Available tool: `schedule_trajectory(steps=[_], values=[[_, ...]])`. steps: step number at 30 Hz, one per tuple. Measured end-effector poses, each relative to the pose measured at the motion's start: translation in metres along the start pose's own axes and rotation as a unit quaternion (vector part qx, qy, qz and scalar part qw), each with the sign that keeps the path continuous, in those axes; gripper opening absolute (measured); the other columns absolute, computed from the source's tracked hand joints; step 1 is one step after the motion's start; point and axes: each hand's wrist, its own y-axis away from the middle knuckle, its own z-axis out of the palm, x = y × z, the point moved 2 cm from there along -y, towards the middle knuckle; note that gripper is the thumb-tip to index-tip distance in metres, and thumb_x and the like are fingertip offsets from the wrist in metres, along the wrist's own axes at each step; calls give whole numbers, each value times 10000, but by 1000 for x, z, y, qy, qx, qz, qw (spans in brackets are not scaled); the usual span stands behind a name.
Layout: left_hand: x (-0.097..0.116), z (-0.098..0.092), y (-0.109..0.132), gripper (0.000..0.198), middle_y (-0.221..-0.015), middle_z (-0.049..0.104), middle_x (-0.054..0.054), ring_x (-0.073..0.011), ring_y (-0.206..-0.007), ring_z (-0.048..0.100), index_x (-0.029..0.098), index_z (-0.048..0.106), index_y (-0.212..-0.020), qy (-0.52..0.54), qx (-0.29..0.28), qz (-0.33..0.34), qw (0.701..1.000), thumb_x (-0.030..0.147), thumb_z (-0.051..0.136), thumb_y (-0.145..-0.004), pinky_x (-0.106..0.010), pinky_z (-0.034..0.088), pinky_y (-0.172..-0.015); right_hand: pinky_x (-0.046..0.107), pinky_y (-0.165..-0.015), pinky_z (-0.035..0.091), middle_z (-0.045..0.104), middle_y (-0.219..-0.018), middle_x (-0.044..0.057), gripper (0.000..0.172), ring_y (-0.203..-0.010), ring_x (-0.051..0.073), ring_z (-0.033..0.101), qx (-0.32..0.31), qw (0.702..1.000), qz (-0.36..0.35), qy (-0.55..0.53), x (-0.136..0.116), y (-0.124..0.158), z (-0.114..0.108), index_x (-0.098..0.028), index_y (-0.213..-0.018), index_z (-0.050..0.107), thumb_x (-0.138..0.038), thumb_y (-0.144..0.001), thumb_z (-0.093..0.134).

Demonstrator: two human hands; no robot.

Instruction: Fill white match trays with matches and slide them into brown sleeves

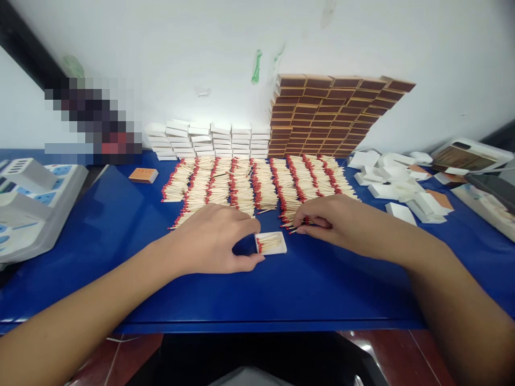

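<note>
A small white matchbox tray (282, 243) lies on the blue table, partly filled with red-headed matches (269, 244). My left hand (217, 238) steadies its left end between thumb and forefinger. At the near end of a row of matches (284, 185), my right hand (328, 221) has its thumb and fingers pinched together on matches, whose red heads show at the fingertips; how many is hidden. Several such rows of loose matches (241, 182) spread side by side beyond both hands, heads to the left.
Stacked white trays (221, 139) and a tall stack of brown-sided matchboxes (317, 115) stand against the wall. Loose white trays (396, 179) are heaped at right. An orange matchbox (144, 175) lies at left, near a power strip (52, 198). The table's edge (273, 326) is close to me.
</note>
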Motion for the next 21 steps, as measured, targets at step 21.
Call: schedule_trajectory(steps=[21], values=[[4, 0, 1, 322, -812, 721, -4, -200, -746, 682, 202, 740, -961, -15, 26, 17, 999, 504, 632, -944, -339, 390, -634, 277, -610, 343, 598, -725, -23, 116, -630, 138, 526, 43, 998, -38, -16, -38, -5, 16, -235, -971, 715, -292, -996, 617]])
